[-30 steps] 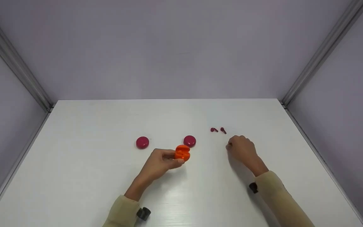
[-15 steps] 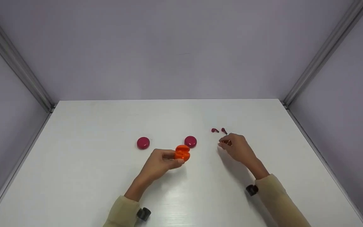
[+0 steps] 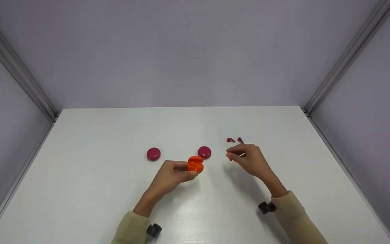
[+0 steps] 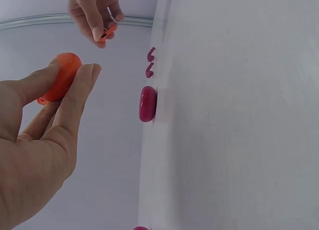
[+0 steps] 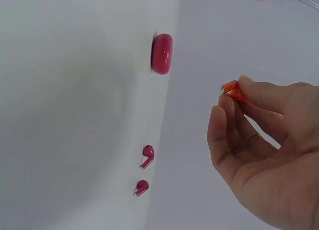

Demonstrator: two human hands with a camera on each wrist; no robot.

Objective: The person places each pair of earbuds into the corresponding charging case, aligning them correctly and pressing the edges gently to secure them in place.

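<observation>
White table (image 3: 80,189) walled by pale panels: near its middle the left hand (image 3: 173,176) grips an open orange case (image 3: 195,164), while the right hand (image 3: 249,158) pinches one orange earbud (image 5: 232,91) just beside it. Seating that earbud seems the step, needing its stem lined up with a slot. Counted: one orange case, one orange earbud, two red cases (image 3: 153,154), two red earbuds (image 3: 235,140) toward the far edge.
</observation>
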